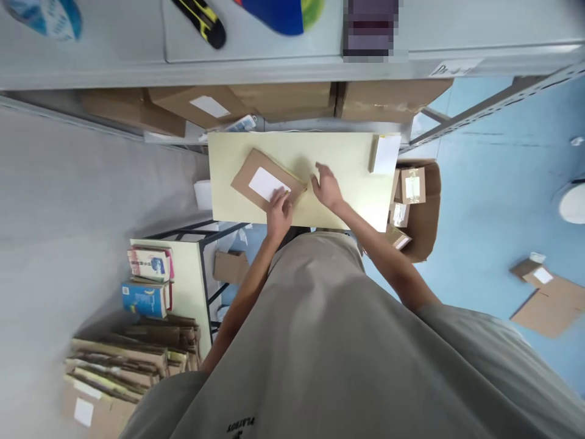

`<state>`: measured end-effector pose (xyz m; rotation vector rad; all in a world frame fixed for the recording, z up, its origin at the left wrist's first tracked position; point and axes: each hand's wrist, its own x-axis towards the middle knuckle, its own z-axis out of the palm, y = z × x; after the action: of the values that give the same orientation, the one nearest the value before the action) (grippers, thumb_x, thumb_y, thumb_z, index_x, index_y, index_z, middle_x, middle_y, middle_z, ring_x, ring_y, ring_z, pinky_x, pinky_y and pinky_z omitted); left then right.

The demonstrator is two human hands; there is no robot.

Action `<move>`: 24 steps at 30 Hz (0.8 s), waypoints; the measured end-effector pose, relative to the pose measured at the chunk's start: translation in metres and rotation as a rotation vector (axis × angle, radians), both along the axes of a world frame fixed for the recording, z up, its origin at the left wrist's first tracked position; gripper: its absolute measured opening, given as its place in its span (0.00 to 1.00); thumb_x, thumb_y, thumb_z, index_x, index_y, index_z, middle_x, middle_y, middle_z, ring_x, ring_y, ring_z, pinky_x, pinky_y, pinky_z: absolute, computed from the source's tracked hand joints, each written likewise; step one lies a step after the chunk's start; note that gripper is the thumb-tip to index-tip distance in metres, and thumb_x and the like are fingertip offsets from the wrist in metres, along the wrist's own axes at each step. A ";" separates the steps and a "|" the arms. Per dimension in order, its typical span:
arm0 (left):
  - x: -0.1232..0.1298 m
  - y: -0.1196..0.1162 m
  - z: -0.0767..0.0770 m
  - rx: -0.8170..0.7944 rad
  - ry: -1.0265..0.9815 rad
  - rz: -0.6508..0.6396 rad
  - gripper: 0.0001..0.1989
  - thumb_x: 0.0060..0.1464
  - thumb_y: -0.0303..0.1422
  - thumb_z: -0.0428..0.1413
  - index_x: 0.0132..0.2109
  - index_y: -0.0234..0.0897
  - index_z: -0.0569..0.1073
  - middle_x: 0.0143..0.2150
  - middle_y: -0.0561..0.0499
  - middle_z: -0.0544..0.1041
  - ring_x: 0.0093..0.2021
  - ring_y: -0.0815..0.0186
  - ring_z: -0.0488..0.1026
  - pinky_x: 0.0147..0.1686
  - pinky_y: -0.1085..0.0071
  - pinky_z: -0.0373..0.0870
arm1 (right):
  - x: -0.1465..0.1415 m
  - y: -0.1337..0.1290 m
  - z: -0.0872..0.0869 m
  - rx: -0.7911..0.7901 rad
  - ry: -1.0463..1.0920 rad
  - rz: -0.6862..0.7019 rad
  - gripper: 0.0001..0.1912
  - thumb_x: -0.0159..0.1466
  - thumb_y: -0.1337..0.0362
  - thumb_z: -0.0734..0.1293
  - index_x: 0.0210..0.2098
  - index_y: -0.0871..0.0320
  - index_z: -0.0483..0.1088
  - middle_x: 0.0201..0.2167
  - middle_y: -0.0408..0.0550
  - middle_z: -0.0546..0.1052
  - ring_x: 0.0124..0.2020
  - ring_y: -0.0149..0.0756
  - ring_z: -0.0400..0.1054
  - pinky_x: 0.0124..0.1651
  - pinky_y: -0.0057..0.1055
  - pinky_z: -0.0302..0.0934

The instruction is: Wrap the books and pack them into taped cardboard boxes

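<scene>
A flat brown cardboard box (247, 177) lies at an angle on the left half of the pale yellow tabletop (347, 152). On its upper face is a white label (265, 183). My left hand (280, 212) rests over the label's lower right corner, its fingers slightly bent and touching the box from above. My right hand (328, 188) is just right of the box, apart from it, with its fingers spread and nothing in them. A stack of white labels or cards (386, 153) lies at the table's far right corner.
A grey shelf (283, 67) with a box cutter (205, 23) overhangs the table; cardboard boxes (292, 100) stand beneath it. Right of the table is an open carton (423, 228) of parcels. Books (148, 299) and stacked flat cardboard (123, 360) are at the left.
</scene>
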<state>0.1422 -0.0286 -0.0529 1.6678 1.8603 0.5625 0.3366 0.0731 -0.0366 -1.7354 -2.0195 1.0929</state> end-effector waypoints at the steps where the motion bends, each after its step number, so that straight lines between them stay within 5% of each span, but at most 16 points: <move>1: 0.002 -0.005 -0.002 -0.005 0.024 -0.013 0.23 0.70 0.34 0.49 0.68 0.40 0.74 0.76 0.43 0.68 0.81 0.53 0.56 0.79 0.45 0.56 | 0.002 -0.019 -0.020 -0.126 0.004 0.009 0.30 0.79 0.61 0.51 0.72 0.74 0.62 0.68 0.72 0.72 0.68 0.53 0.70 0.72 0.47 0.63; 3: 0.006 -0.010 -0.004 -0.012 0.056 -0.034 0.25 0.70 0.35 0.50 0.70 0.40 0.72 0.79 0.43 0.63 0.82 0.52 0.52 0.80 0.44 0.54 | 0.004 -0.044 -0.049 -0.276 0.033 0.028 0.30 0.77 0.63 0.53 0.73 0.74 0.61 0.69 0.71 0.72 0.68 0.52 0.71 0.72 0.46 0.63; 6: 0.008 -0.009 -0.003 -0.028 0.074 -0.045 0.26 0.69 0.37 0.51 0.71 0.41 0.71 0.80 0.45 0.62 0.82 0.50 0.51 0.80 0.43 0.53 | -0.001 -0.056 -0.067 -0.331 0.123 0.078 0.32 0.75 0.67 0.54 0.76 0.72 0.58 0.73 0.65 0.69 0.72 0.47 0.68 0.75 0.42 0.60; 19: 0.017 -0.009 -0.002 -0.079 0.089 -0.044 0.33 0.63 0.38 0.56 0.74 0.41 0.69 0.81 0.45 0.59 0.83 0.46 0.48 0.81 0.40 0.47 | -0.020 -0.036 -0.087 -0.270 0.121 0.097 0.39 0.66 0.74 0.55 0.76 0.71 0.55 0.75 0.63 0.66 0.75 0.46 0.63 0.77 0.48 0.57; 24: 0.007 0.001 0.008 -0.092 0.100 -0.060 0.28 0.62 0.40 0.59 0.68 0.43 0.76 0.76 0.47 0.68 0.80 0.43 0.57 0.77 0.44 0.59 | -0.014 -0.014 -0.090 -0.314 0.091 0.213 0.38 0.66 0.74 0.55 0.77 0.69 0.57 0.75 0.60 0.68 0.74 0.47 0.64 0.77 0.45 0.59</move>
<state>0.1495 -0.0273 -0.0447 1.7126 1.8695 0.3694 0.3225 0.0595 -0.1268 -1.5949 -2.1031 1.6011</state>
